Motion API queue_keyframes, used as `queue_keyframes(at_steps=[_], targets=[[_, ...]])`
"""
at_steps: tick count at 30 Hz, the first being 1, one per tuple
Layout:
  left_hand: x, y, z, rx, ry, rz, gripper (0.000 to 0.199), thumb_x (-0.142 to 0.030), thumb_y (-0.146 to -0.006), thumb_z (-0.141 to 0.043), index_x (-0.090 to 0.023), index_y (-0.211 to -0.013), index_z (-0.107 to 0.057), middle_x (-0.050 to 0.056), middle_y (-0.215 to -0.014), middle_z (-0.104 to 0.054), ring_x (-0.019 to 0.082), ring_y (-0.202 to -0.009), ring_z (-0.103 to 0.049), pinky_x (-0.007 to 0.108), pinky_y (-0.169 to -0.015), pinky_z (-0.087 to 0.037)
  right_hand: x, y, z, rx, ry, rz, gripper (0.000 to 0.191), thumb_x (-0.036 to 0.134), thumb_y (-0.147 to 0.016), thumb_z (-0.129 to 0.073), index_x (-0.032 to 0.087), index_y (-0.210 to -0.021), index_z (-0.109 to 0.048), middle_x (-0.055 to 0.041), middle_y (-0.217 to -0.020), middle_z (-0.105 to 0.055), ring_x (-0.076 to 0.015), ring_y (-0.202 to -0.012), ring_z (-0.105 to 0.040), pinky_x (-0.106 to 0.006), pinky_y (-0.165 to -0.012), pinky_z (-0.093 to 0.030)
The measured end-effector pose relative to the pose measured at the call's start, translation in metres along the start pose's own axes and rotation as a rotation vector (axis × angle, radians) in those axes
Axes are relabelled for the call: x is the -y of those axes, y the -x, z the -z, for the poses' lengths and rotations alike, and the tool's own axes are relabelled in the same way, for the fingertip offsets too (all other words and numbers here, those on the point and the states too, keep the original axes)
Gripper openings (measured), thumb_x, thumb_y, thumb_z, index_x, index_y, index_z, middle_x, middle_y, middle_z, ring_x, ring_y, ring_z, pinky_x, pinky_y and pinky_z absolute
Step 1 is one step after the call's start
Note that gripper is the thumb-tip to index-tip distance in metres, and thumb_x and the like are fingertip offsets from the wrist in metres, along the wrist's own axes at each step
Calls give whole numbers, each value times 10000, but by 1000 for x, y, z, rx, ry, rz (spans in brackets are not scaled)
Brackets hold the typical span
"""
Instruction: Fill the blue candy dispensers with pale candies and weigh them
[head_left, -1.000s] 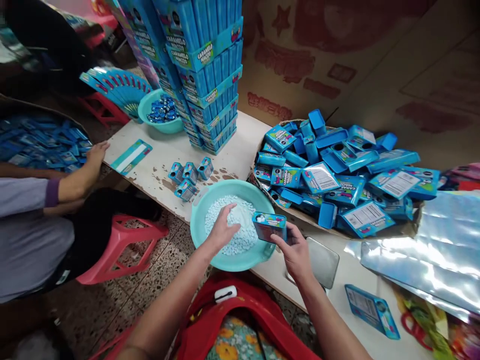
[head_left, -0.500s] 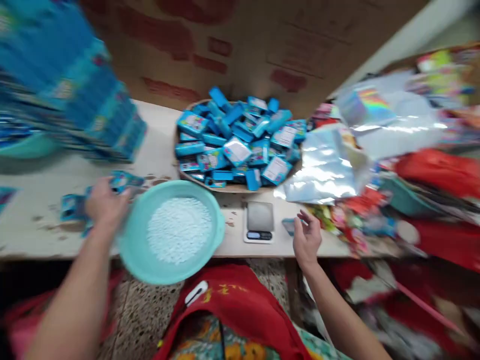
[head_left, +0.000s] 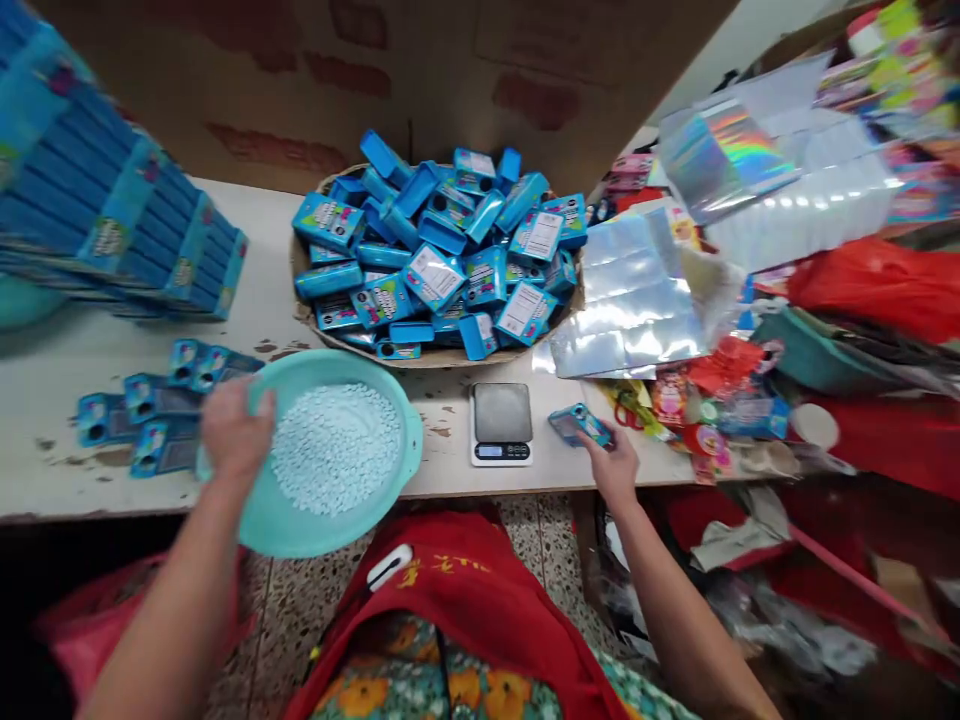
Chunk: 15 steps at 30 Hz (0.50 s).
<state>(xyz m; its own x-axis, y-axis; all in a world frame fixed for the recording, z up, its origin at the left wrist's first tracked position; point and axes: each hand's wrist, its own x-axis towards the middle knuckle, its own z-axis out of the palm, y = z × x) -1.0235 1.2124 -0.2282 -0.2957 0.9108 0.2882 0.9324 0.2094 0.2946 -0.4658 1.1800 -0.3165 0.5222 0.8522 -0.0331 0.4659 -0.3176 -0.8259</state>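
Observation:
In the head view my left hand (head_left: 238, 430) is over the left rim of a turquoise basin (head_left: 411, 450), blurred by motion, its fingertips hard to make out. White pellets (head_left: 337, 450) lie in the basin. Several small blue boxes with dark windows (head_left: 157, 396) lie left of that hand. On the right, my right hand (head_left: 616, 465) has its thumb and fingers closed on the near right end of another small blue box (head_left: 574, 424), flat on the table. Between the basin and this box stands a small digital scale (head_left: 502, 412) with nothing on its plate.
Behind the basin and scale is a cardboard tray (head_left: 304, 315) heaped with blue boxes (head_left: 435, 275). A tall stack of blue cartons (head_left: 120, 210) rises at left. Silvery sheets (head_left: 630, 300) and colourful packets (head_left: 667, 395) crowd the right. A large cardboard box (head_left: 435, 90) stands behind.
My left hand has moved right, from the small blue boxes to the basin's rim. My right hand has closed on the small blue box beside the scale. The view has shifted slightly.

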Motion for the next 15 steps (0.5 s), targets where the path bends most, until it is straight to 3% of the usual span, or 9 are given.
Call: queue_keyframes(at_steps=[2, 5, 8, 12, 15], targets=[[-20, 36, -9, 196, -49, 1, 386, -393, -888, -409, -128, -1109, -582, 131, -1094, -619, 281, -1066, -551, 417, -956, -432, 20, 0, -7, 4, -91, 55, 601, 507, -626, -743, 140, -1086, -614, -83, -958, -642, -206, -822, -597, -413, -814, -489], [-45, 90, -19, 589, -270, 71, 447, -437, -894, -408, -123, -1179, -549, 178, -1131, -578, 331, -1069, -529, 448, -881, -445, 53, 9, -25, 133, -147, 189, 543, 462, -667, -741, 163, -1102, -614, -80, -993, -642, -209, -879, -605, -393, -836, -492], [-63, 124, -23, 748, -414, 213, 550, -537, -879, -400, -110, -1208, -508, 215, -1185, -513, 384, -1078, -510, 464, -823, -447, 76, 22, -51, 281, -105, 295, 448, 452, -711, -713, 181, -1059, -631, -68, -975, -648, -212, -897, -602, -390, -844, -492], [-73, 131, -29, 918, -284, 189, 512, -543, -857, -438, -137, -1158, -523, 182, -1131, -542, 336, -1001, -569, 411, -831, -436, 81, 31, -76, 358, -84, 337, 443, 441, -740, -689, 188, -1093, -607, -71, -1003, -635, -222, -949, -596, -405, -860, -491], [-77, 122, -40, 958, -107, 155, 309, -409, -856, -475, -167, -1019, -579, 129, -993, -612, 272, -938, -598, 347, -811, -432, 76, 28, -72, 350, -145, 286, 584, 434, -722, -703, 207, -1226, -518, -107, -1187, -572, -237, -1066, -565, -417, -883, -496]])
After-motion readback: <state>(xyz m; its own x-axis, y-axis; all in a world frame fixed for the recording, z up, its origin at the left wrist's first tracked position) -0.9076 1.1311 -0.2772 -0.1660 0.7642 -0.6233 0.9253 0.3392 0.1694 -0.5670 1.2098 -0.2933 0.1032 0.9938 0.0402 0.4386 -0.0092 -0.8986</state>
